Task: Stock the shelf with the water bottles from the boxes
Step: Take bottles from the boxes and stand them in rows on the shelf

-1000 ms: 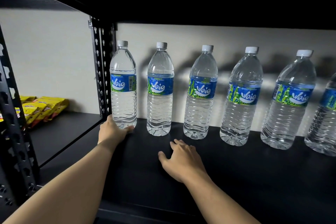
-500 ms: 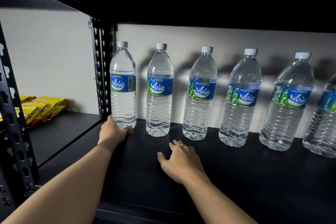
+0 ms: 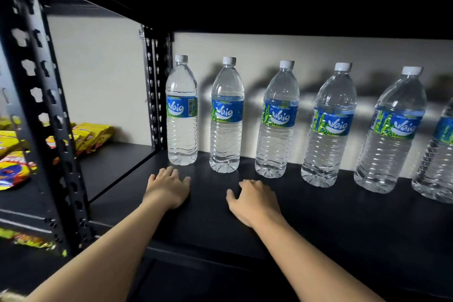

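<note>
While both hands are empty over the black shelf board (image 3: 318, 218), six Waig water bottles (image 3: 278, 117) stand upright along the back wall, gaps between them. Left hand (image 3: 169, 187), fingers loosely spread, is just short of the leftmost bottle (image 3: 182, 115). Right hand (image 3: 253, 200) is equally slack. Risk: bottles are tall and narrow, so a knuckle bump could tip one into its neighbour. No boxes in view.

1 head-worn wide-angle view: faces forward, slightly down into the shelf (image 3: 318, 216) bay, close; back wall (image 3: 269, 49) directly ahead.
</note>
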